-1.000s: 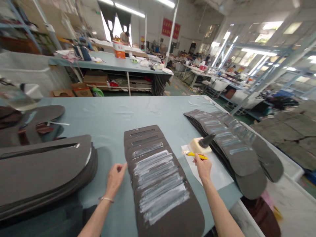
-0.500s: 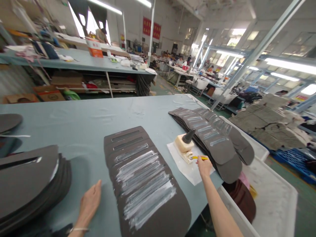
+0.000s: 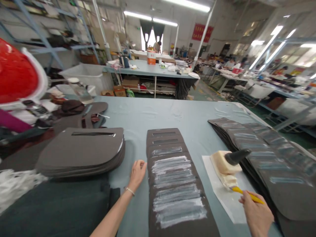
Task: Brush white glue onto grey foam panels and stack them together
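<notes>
My left hand (image 3: 137, 173) rests on the table with fingers curled, touching the left edge of a fanned row of dark grey cut pieces (image 3: 175, 184) streaked with white glue. My right hand (image 3: 256, 215) grips a yellow-handled brush (image 3: 245, 193) whose tip meets a cream glue bottle (image 3: 225, 166) with a black nozzle, lying on a white sheet (image 3: 222, 194). A second fanned row of glued dark pieces (image 3: 261, 154) lies to the right. A stack of dark pieces (image 3: 84, 151) sits at the left.
The grey-blue table (image 3: 170, 113) stretches ahead. A red object (image 3: 14, 70) and assorted clutter fill the left edge. Dark cloth (image 3: 56, 207) covers the near left. Other workbenches and people stand far behind.
The view swung left. My left hand moved back to the edge of the glued row and curled. My right hand still holds the brush at the glue bottle.
</notes>
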A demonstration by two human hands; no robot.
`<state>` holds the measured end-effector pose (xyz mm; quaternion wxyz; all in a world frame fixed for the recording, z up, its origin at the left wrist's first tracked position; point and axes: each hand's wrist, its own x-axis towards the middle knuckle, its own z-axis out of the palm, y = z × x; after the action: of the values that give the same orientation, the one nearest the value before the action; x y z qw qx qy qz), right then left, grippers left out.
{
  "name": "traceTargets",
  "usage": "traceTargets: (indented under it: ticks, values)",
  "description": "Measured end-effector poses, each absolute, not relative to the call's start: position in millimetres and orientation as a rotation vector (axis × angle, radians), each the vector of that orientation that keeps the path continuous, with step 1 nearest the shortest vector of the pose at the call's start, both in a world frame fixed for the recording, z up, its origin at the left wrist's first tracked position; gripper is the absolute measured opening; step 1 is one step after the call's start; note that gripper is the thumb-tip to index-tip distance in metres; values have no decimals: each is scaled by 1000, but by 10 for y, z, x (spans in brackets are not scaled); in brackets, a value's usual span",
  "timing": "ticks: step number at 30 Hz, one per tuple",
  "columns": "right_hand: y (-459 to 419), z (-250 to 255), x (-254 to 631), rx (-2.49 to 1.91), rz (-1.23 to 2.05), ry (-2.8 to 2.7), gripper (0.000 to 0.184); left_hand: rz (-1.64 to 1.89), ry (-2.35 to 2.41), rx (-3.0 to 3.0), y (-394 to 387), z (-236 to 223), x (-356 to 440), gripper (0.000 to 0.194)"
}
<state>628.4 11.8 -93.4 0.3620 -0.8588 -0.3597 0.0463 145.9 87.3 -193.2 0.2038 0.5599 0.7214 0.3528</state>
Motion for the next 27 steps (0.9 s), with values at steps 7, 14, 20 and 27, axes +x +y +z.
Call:
traceTargets:
  ticks: [7,14,20,27]
  values:
    - [998,-877,4681,-1807,641,-1351,42,875,2047,1794,1163,-1829,1624,21]
    - [1672,-1138,3306,-1500,782,-1660,26,737,2056,1911,1260,-1795,1639,21]
    - [1910,-1312,3409,-1615,626,-1832,25,757,2053,1916,1258,-1783,1621,21]
    - [2184,-1261,4307,-1957,252,-1726,38,818,2055,1859,1274,-1811,1587,21]
